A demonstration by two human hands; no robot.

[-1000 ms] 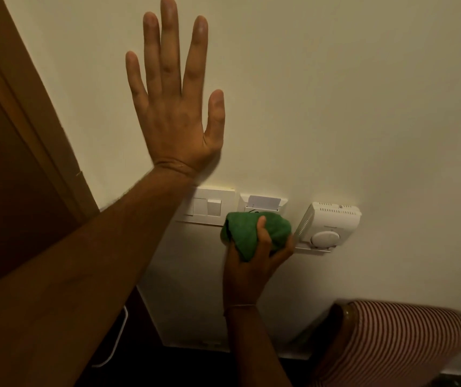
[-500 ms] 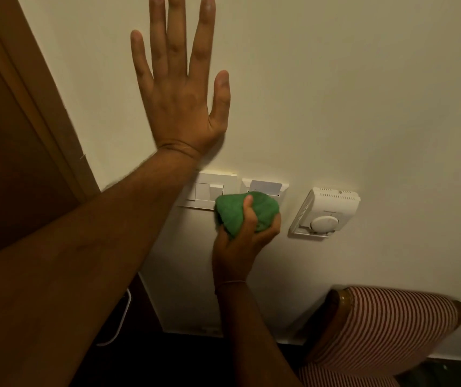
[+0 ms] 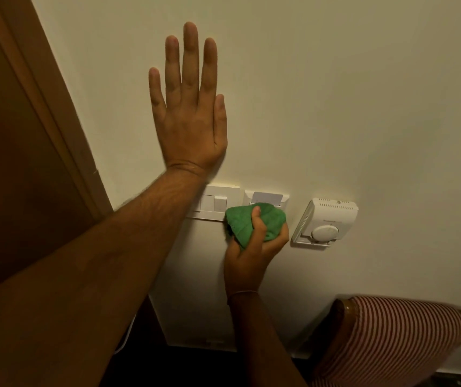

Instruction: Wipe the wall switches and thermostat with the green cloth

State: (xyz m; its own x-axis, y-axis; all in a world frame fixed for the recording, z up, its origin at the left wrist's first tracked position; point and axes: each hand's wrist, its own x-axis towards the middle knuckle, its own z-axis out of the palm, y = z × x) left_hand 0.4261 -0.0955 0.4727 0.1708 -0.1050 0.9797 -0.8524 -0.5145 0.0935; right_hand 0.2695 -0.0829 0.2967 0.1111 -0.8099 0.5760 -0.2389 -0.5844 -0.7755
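Note:
My left hand point(image 3: 189, 113) lies flat on the cream wall with its fingers spread, just above the white switch plate point(image 3: 215, 203). My right hand point(image 3: 251, 252) is closed on a bunched green cloth point(image 3: 251, 223), which presses against the lower part of the card-holder plate point(image 3: 267, 198) and touches the switch plate's lower right corner. The white thermostat point(image 3: 325, 223) with its round dial hangs to the right of the cloth, apart from it. My left forearm covers the switch plate's left part.
A brown wooden door frame point(image 3: 53, 107) runs down the left side. A chair back with red and white stripes point(image 3: 397, 336) stands at the lower right below the thermostat. A white cable point(image 3: 124, 342) hangs by the skirting near the floor.
The cloth in my right hand slid left from beside the thermostat toward the switch plate, then settled over the card-holder plate. My left hand stayed flat on the wall.

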